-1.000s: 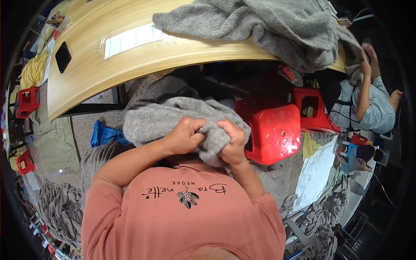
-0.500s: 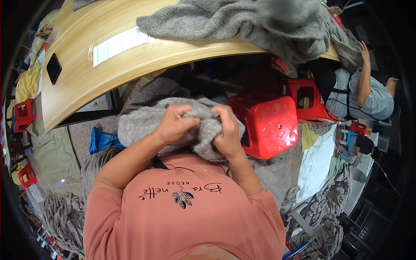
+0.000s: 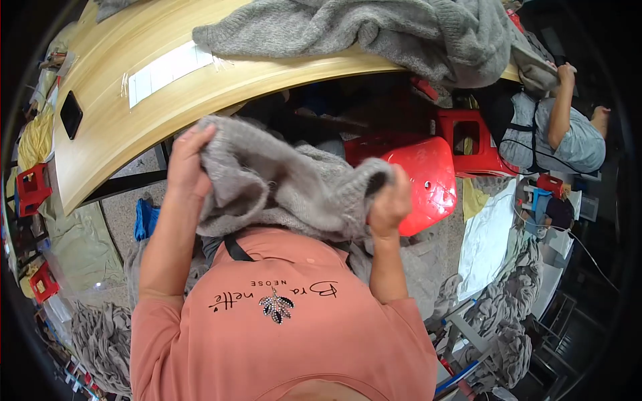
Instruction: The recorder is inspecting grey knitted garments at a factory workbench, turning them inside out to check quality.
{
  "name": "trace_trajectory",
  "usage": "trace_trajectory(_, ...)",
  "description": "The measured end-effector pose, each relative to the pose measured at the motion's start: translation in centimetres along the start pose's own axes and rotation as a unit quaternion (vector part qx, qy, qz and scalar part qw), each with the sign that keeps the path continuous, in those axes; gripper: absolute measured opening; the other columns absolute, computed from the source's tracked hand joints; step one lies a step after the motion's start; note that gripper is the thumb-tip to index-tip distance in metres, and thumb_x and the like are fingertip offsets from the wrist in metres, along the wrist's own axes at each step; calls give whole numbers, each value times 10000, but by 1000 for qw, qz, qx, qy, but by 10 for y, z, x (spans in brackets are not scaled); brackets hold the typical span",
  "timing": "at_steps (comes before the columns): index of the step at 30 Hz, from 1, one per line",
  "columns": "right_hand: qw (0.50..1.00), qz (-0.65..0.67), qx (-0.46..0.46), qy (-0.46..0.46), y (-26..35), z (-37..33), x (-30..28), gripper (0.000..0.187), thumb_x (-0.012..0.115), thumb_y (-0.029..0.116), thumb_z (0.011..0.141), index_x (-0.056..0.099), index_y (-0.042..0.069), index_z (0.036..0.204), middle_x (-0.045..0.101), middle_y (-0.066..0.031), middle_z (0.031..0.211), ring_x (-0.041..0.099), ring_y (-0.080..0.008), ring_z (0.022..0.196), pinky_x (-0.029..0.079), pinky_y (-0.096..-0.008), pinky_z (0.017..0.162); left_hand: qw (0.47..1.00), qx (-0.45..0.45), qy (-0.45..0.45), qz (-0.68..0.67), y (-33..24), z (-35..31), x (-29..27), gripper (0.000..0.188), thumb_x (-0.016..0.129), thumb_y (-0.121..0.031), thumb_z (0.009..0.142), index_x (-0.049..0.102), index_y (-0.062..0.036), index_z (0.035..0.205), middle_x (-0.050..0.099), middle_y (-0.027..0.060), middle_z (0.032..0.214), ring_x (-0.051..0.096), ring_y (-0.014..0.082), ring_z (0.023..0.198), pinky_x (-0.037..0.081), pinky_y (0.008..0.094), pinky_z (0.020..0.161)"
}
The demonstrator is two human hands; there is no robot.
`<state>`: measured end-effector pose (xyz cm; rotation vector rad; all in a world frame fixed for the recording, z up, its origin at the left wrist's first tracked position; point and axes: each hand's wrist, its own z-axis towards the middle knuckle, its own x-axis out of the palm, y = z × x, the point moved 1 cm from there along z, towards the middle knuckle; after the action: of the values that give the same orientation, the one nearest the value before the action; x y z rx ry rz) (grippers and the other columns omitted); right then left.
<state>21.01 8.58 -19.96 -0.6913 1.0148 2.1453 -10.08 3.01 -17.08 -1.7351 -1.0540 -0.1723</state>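
Note:
A grey knitted garment (image 3: 287, 180) is stretched between my two hands, above my lap and below the table edge. My left hand (image 3: 190, 160) grips it at its upper left, thumb on top. My right hand (image 3: 391, 204), slightly blurred, is closed on the ribbed edge at its right end, where a dark opening shows. Folds hang loose between the hands, with a hollow near the left one. Which part of the garment each hand holds cannot be made out fully.
Ahead is a wooden table (image 3: 100, 134) with a grey knitted pile (image 3: 374, 33), a taped paper strip (image 3: 170, 72) and a black phone (image 3: 71, 115). A red stool (image 3: 428, 184) stands at my right. Another person (image 3: 555, 137) works at far right. Grey heaps (image 3: 100, 341) lie behind left.
My hands have moved apart from close together, the left one outward and up, the right one outward. The garment, bunched before, is now spread between them. The other person's hand has closed on grey fabric.

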Motion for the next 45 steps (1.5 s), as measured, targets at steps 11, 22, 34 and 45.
trace_trajectory(11,902,380,52,200,78,11,-2,286,614,-78,609,578,15,878,569,-100,913,556,-197,835,442,-270,722,993,-92,53,52,57,-28,29,104,546,-13,771,587,17,862,629,85,801,594,122,674,497,255,628)
trace_trajectory(22,923,281,-217,149,99,20,25,368,577,-103,590,580,0,943,561,-110,741,563,-242,565,452,-306,473,978,-115,119,129,60,-31,20,73,586,-66,797,603,-8,756,593,27,662,536,74,543,446,218,495)
trace_trajectory(34,929,274,-209,135,97,5,45,304,558,-107,554,539,-13,842,568,-152,803,573,-279,622,478,-324,526,971,-82,151,167,58,-29,15,45,605,-24,781,628,11,796,586,21,646,531,73,517,444,206,472)
trace_trajectory(45,866,409,-49,285,94,25,54,343,509,-102,635,481,-3,962,569,-173,876,583,-319,726,471,-342,633,852,241,153,438,44,-36,22,124,567,39,731,632,-4,828,591,69,686,561,125,605,434,239,538)
